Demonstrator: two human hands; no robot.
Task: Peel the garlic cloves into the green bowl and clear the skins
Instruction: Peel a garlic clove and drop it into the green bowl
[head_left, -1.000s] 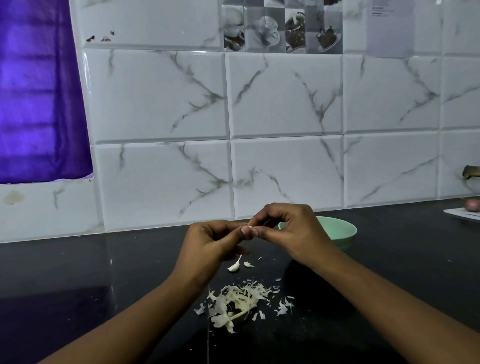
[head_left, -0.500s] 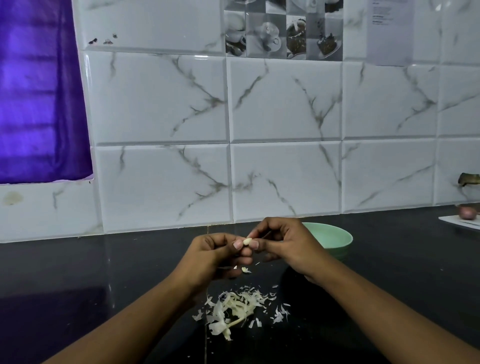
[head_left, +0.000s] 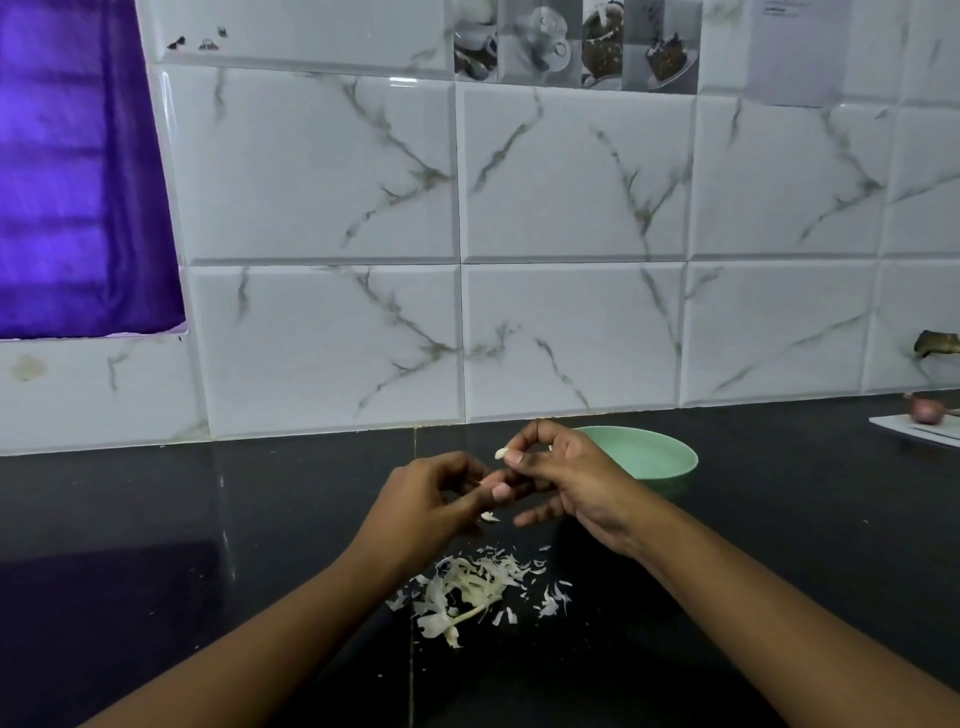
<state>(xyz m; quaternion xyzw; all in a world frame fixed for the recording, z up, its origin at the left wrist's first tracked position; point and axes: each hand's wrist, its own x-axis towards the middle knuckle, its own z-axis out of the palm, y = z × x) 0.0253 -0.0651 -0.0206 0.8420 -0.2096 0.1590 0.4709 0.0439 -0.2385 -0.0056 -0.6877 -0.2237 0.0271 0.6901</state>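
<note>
My right hand (head_left: 566, 478) pinches a small pale garlic clove (head_left: 501, 453) between thumb and forefinger, just left of the green bowl (head_left: 660, 462). My left hand (head_left: 431, 499) is beside it, fingers curled, with a thin bit of skin at its fingertips. A loose flake of skin (head_left: 489, 516) lies on the black counter below the hands. A heap of garlic skins (head_left: 472, 587) sits nearer to me. The bowl's inside is partly hidden by my right hand.
The black counter (head_left: 208, 519) runs to a white marble-tiled wall. At the far right a white board (head_left: 919, 428) carries a small reddish onion (head_left: 924, 410). A purple curtain (head_left: 78, 182) hangs at the upper left.
My hands have drawn slightly apart. The clove has stayed with my right hand, which has lifted a little toward the bowl, while my left hand has dropped lower.
</note>
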